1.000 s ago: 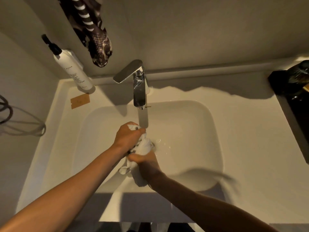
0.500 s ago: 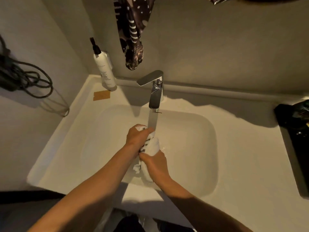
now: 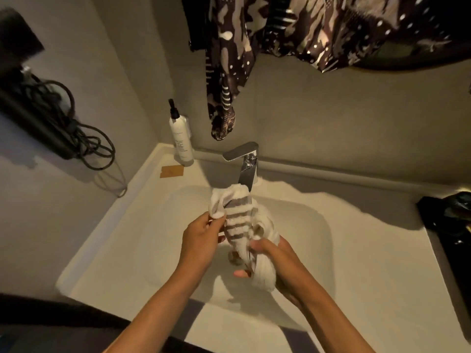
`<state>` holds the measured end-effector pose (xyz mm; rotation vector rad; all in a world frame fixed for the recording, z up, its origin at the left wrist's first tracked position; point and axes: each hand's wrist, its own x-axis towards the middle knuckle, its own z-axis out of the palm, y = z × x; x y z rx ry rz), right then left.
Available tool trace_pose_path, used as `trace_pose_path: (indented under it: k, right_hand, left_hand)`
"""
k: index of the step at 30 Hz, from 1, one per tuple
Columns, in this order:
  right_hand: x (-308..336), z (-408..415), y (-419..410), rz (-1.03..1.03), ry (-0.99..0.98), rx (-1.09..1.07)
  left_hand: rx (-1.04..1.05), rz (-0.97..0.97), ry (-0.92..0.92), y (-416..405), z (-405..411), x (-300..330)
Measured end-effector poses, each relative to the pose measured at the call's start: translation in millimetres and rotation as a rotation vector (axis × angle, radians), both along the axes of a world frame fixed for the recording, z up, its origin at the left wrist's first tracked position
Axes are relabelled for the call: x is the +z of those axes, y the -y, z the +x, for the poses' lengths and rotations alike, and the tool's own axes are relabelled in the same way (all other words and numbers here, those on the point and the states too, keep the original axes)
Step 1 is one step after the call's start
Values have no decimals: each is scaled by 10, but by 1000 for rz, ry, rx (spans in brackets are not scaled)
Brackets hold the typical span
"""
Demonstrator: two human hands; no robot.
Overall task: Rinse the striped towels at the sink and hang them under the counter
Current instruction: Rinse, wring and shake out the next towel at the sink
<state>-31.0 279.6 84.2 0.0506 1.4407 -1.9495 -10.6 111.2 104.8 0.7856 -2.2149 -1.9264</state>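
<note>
A white towel with grey stripes point(image 3: 239, 220) is held up over the white sink basin point(image 3: 313, 225), just in front of the chrome faucet point(image 3: 246, 164). My left hand point(image 3: 201, 240) pinches its upper left corner. My right hand point(image 3: 275, 258) grips the bunched lower part, fingers curled round the cloth. The towel's top edge reaches the faucet spout. I cannot tell whether water is running.
A white pump bottle point(image 3: 181, 138) and a tan card point(image 3: 172, 171) sit at the sink's back left. Dark patterned fabric point(image 3: 226, 72) hangs above the faucet. Black cables point(image 3: 76, 128) hang on the left wall. A dark object point(image 3: 448, 217) lies at the right edge.
The towel was a tight wad squeezed between both hands; now it is partly opened out and lifted, the hands apart. The camera has tilted up, showing more wall.
</note>
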Motion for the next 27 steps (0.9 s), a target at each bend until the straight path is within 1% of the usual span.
trace_pose_path:
  k: [3,5,6,8,10,12,14,15,17,18,20,21,22,23,24,25,26,27]
  right_hand:
    - [132,28,-24,-178,81,-27]
    - [263,67,-46,-271,125,-86]
    - [320,99,-67,-287,123,-120]
    - [421,163,-109,-258,45,-198]
    - [448,170,-149,-242,12,-319]
    - [548,197,-164,-337,73,-442]
    - [672,226,-168,-396,129,-475]
    - [736,245,-162,-352,114,-450]
    - [839,310,-114,-183,31,-359]
    - [863,345,-94,-108,7,-312]
    - [928,450,-54,62,14,-270]
    - [936,484,-56,190,15,-255]
    - [943,505,-68,322,-27,-231]
    - [939,515,-101,471,-116,-233]
    - [964,523,-136,625,-260,-309]
    - [1034,536,-175,716,-425,-453]
    - [1167,567,-184,686,-577,-618]
    - [1359,606,-154,534,-716,-723]
  left_hand:
    - [76,-175,-71,46,-13,183]
    - [124,-239,-140,108,18,391]
    - [151,-263,-175,142,51,520]
    - [182,-361,-251,253,130,845]
    - [184,-414,-349,377,164,1176]
    - [197,-440,-435,521,196,1499]
    - [159,-438,-523,553,159,1780]
    - [132,-476,-562,527,110,1896]
    - [73,-611,-617,443,-2,2118]
    - [54,-633,-639,396,-56,2231]
    - [28,-585,-692,318,-122,2483]
    - [7,-539,-724,268,-145,2593]
    - [-26,-504,-750,221,-147,2690]
    - [-68,-493,-769,164,-139,2769]
    - [-112,-492,-788,117,-118,2847]
    - [-143,-481,-801,64,-102,2914]
    - [-159,-443,-822,22,-92,2979]
    - [-166,-388,-846,-3,-90,3049]
